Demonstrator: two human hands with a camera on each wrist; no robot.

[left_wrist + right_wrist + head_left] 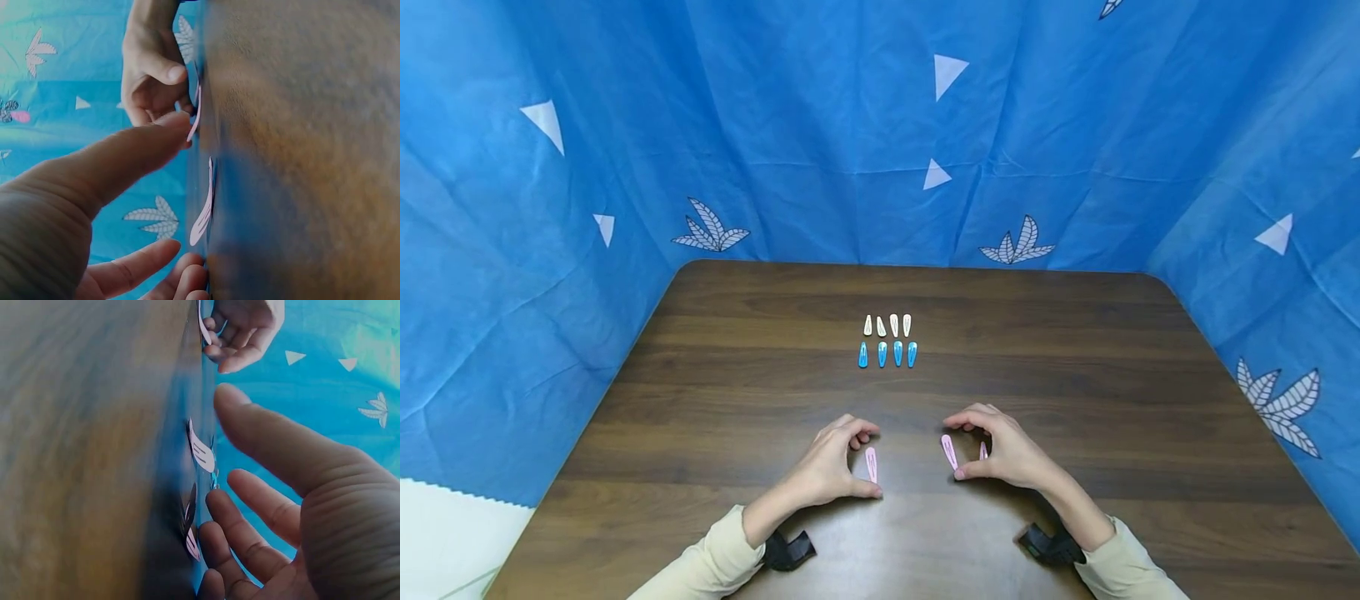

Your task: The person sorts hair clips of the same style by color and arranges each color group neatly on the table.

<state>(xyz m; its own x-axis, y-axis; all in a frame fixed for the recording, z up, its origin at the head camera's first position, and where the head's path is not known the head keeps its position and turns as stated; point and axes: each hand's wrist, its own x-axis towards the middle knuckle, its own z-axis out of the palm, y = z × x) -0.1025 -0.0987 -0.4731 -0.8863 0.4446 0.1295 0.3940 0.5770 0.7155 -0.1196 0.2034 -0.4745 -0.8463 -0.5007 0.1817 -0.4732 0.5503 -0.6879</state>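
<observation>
In the head view my left hand (831, 467) is spread around a pink snap hair clip (871, 464) on the table. Thumb and fingers are apart, and the left wrist view shows the clip (202, 215) lying in the gap between them. My right hand (1003, 446) curves likewise around a second pink hair clip (950, 452), its thumb tip close to the clip's lower end. Another pink clip (982, 451) lies under the right palm, partly hidden. In the right wrist view, pink (192, 545) shows beside the fingers; whether it is one clip or two I cannot tell.
Farther back on the brown wooden table (737, 375), several blue hair clips (882, 354) lie in a row. Behind them runs a row of cream clips (894, 325). A blue patterned curtain (850, 125) surrounds the table's back and sides.
</observation>
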